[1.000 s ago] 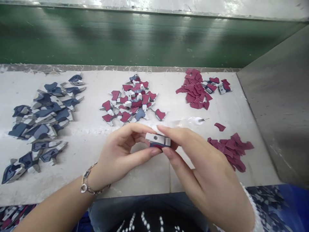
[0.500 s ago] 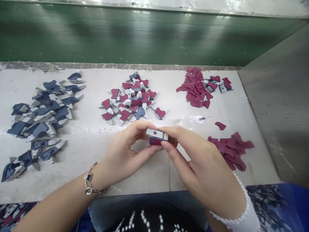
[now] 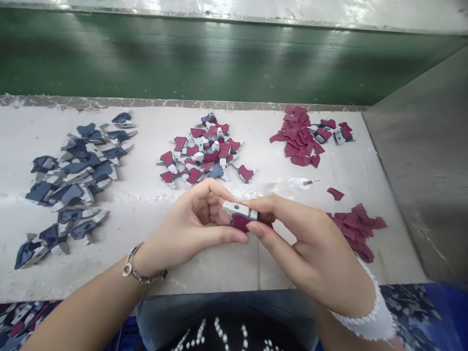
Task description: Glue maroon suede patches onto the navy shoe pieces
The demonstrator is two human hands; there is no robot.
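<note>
Between my hands, above the middle of the table, is a small grey-white and dark blue part (image 3: pixel 237 208) with a round hole and a maroon patch (image 3: pixel 240 223) on the side facing me. My right hand (image 3: pixel 303 243) pinches its right end between thumb and forefinger. My left hand (image 3: pixel 190 219) curls around the left end, fingertips at the back and thumb stretched along below the maroon side. Just beyond my hands lies a heap of similar maroon-faced parts (image 3: pixel 210 156). A clear bottle with a needle tip (image 3: pixel 292 184) rests on its side nearby.
Blue-and-grey parts (image 3: pixel 76 170) without maroon are spread at the left. Loose maroon pieces (image 3: pixel 298 139) are piled at back right, with more (image 3: pixel 358 226) by my right hand. A metal panel (image 3: pixel 424 161) bounds the right side; a green wall (image 3: pixel 219 63) stands behind the table (image 3: pixel 146 263).
The part has tilted so that more of its maroon side shows. My left thumb has moved down off the maroon side. The camera view has shifted slightly.
</note>
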